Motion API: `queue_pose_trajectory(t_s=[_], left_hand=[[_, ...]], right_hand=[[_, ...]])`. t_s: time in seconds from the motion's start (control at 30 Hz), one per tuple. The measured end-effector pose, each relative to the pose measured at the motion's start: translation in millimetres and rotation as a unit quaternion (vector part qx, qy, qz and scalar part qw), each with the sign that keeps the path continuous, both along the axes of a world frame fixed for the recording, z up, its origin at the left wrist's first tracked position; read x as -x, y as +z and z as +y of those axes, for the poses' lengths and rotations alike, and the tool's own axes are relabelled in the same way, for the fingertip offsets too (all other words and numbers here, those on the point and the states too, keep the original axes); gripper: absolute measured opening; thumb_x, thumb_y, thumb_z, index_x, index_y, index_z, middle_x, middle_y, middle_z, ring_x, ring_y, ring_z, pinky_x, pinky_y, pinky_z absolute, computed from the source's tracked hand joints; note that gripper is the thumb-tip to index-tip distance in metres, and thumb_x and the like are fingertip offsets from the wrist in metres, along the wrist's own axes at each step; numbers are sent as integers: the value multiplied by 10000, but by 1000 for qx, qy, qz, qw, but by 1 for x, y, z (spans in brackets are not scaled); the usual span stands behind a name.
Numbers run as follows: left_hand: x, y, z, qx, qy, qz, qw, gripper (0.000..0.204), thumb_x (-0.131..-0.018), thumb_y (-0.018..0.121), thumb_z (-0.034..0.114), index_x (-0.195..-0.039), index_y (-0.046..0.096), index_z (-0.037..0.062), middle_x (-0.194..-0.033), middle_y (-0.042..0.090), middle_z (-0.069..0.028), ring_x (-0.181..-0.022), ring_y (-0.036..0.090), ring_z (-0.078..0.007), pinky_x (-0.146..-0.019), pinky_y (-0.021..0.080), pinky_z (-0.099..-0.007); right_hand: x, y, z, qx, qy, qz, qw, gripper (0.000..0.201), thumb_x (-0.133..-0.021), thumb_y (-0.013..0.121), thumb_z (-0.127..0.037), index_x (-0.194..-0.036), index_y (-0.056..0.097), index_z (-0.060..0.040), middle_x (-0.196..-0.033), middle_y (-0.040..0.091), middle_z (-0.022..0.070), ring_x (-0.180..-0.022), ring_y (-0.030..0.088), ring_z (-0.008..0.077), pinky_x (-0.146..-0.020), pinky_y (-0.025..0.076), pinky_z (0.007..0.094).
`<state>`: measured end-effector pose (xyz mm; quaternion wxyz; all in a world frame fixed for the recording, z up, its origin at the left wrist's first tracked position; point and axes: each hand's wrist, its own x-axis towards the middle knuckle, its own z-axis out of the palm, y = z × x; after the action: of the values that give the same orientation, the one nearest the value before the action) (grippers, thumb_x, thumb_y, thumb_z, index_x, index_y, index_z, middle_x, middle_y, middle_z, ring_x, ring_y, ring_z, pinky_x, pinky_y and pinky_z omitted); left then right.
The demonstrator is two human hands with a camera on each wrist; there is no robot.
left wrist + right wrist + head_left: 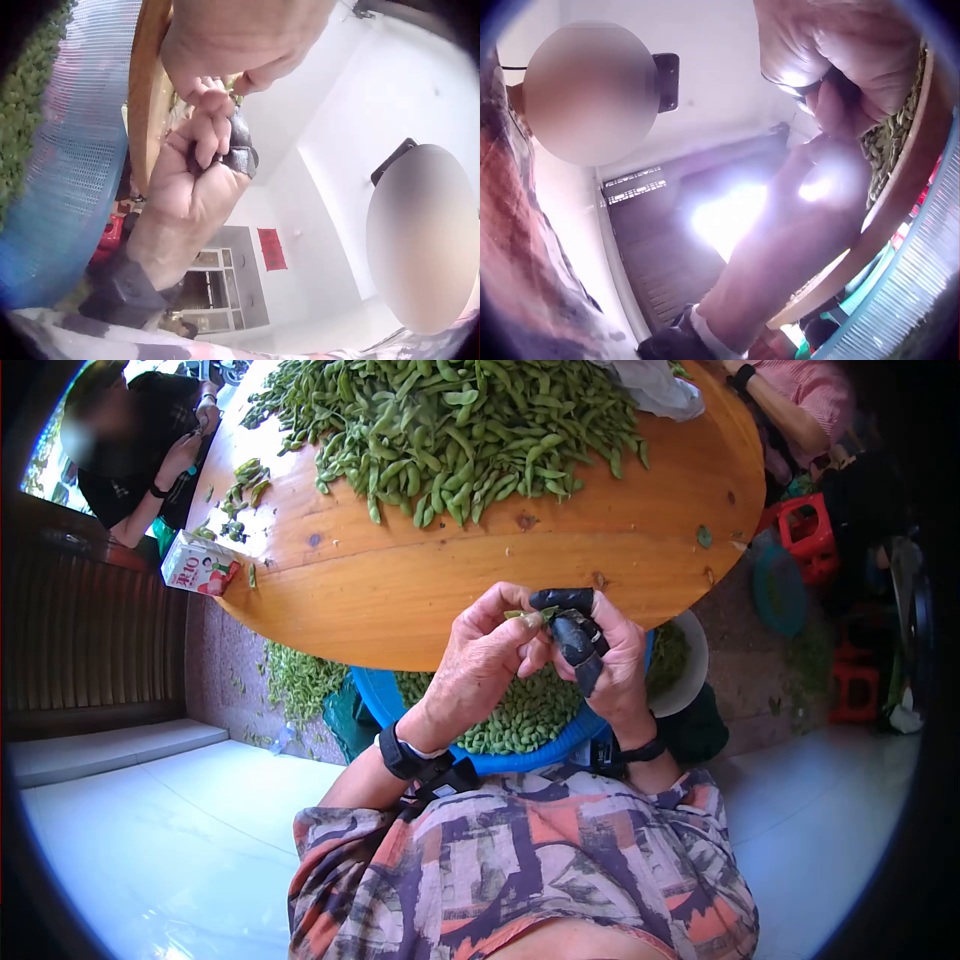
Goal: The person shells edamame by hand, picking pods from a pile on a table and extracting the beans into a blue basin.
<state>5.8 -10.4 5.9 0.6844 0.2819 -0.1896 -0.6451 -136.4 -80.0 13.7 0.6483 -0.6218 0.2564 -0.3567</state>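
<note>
A green soybean pod (522,614) is held between the two hands, close over the near edge of the wooden table. My left hand (482,658) pinches it between thumb and forefinger. Black coverings wrap the thumb and forefinger of my right hand (618,660), which grip the pod's other end. Below the hands is a blue basin (375,695) holding many shelled green beans (530,715). In the left wrist view the right hand (199,172) faces the left fingers, its palm side showing. Glare in the right wrist view washes out part of the left hand (825,184).
A big heap of pods (450,435) covers the far part of the table (380,600). A printed carton (200,565) stands at its left edge. A white bowl (695,665) is right of the basin. Two other people (130,450) sit across; red stools (808,540) stand at right.
</note>
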Motion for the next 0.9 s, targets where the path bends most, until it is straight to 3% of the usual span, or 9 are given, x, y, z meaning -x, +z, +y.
queue_pose_trajectory(t_s=[0.17, 0.23, 0.33, 0.57, 0.67, 0.73, 0.77, 0.8, 0.9], left_hand=[[-2, -6, 0, -20, 22, -1, 1000, 83, -931, 514, 33, -1002, 555, 21, -843, 624, -59, -631, 527, -109, -571, 406, -229], [-2, -4, 0, -21, 25, 3, 999, 111, -922, 504, 23, -1017, 559, 15, -855, 625, -64, -646, 528, -110, -574, 401, -223], [2, 1, 1, -15, -15, 16, 1000, 159, -925, 483, 28, -1049, 578, 1, -864, 621, -64, -669, 529, -106, -573, 400, -215], [6, -8, 1, -4, -102, -27, 994, 215, -975, 444, 63, -1101, 586, -39, -931, 612, -67, -750, 569, -108, -651, 459, -222], [25, -4, 2, -50, -148, -135, 979, 202, -955, 464, 38, -1096, 583, -45, -1031, 627, -123, -891, 634, -209, -751, 520, -289], [40, -7, -1, 159, -96, -589, 787, 200, -911, 510, 15, -1087, 575, -53, -1166, 596, -200, -1063, 611, -341, -880, 523, -376], [51, -14, -2, 190, -89, -604, 769, 247, -854, 558, -16, -1098, 576, -49, -1228, 555, -242, -1135, 558, -410, -950, 490, -424], [56, -11, -6, 248, -60, -679, 688, 262, -828, 564, -42, -1090, 585, -40, -1252, 539, -243, -1145, 560, -383, -960, 488, -425], [51, 1, -13, 258, 17, -699, 666, 261, -785, 577, -66, -1039, 619, -26, -1137, 615, -203, -1028, 627, -346, -856, 545, -394]], right_hand=[[-3, -2, 1, 113, -13, 51, 992, 250, -917, 554, -48, -1156, 613, -9, -733, 568, -24, -561, 468, 15, -488, 356, 174], [-2, -10, -2, -160, 47, -123, 978, 296, -935, 544, -85, -1213, 575, 14, -811, 593, 30, -540, 438, 20, -474, 341, 168], [14, -16, -6, -242, 36, -178, 953, 344, -962, 521, -149, -1254, 539, 33, -895, 598, 74, -529, 408, 23, -460, 325, 161], [104, 2, -26, -115, -103, -127, 980, 440, -906, 583, -227, -1226, 548, 74, -935, 607, 86, -512, 407, 10, -455, 347, 161], [162, 7, -36, 6, -139, 47, 989, 402, -913, 579, -224, -1185, 574, 72, -792, 608, 40, -572, 504, 50, -509, 389, 187], [177, 18, -46, 139, -238, 378, 884, 318, -865, 573, -92, -1143, 595, 63, -761, 650, 94, -670, 605, 177, -626, 472, 276], [180, 18, -49, 204, -293, 468, 809, 335, -782, 537, 33, -1108, 610, 54, -867, 673, 215, -817, 646, 340, -758, 487, 374], [190, 9, -53, 205, -292, 462, 812, 335, -782, 537, 33, -1108, 610, 54, -867, 673, 215, -817, 646, 340, -758, 487, 374], [209, -10, -63, 239, -333, 574, 709, 363, -747, 490, 55, -1082, 630, 38, -913, 626, 312, -874, 598, 467, -769, 471, 434]])
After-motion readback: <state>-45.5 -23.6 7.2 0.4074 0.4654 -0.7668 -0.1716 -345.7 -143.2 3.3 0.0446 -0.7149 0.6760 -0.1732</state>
